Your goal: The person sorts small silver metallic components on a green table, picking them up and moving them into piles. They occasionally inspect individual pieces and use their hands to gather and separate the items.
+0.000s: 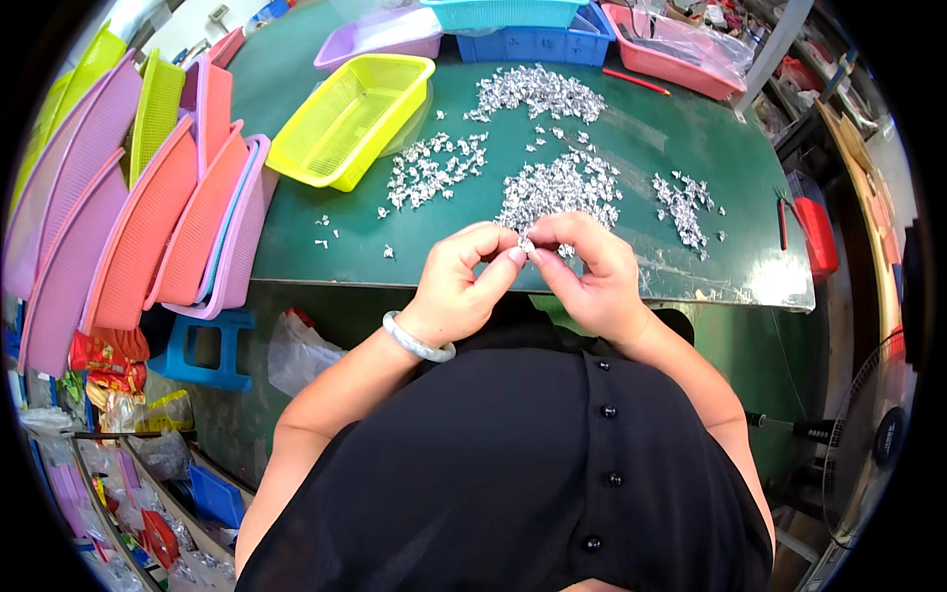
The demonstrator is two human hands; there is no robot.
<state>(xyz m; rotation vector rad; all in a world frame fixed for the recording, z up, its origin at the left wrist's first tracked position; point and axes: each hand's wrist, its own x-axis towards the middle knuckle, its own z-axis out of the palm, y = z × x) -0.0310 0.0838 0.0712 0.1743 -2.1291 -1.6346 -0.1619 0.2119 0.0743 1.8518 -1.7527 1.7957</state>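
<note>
At the near edge of the green table (326,227), my left hand (469,276) and my right hand (590,261) meet fingertip to fingertip. Between them they pinch a small silvery metal piece (527,245), mostly covered by the fingers. Just beyond my fingers lies a pile of similar silvery pieces (557,187). Another pile (538,92) sits farther back, a looser spread (434,170) to the left and a smaller group (685,209) to the right. A few single pieces (388,253) lie left of my left hand.
A yellow-green basket (296,148) stands at the table's left. Purple (385,39), blue (538,47) and pink (681,49) trays line the back. Stacked baskets (148,227) crowd the left side. A red pencil (636,81), pliers (782,222) and a fan (868,434) are also around.
</note>
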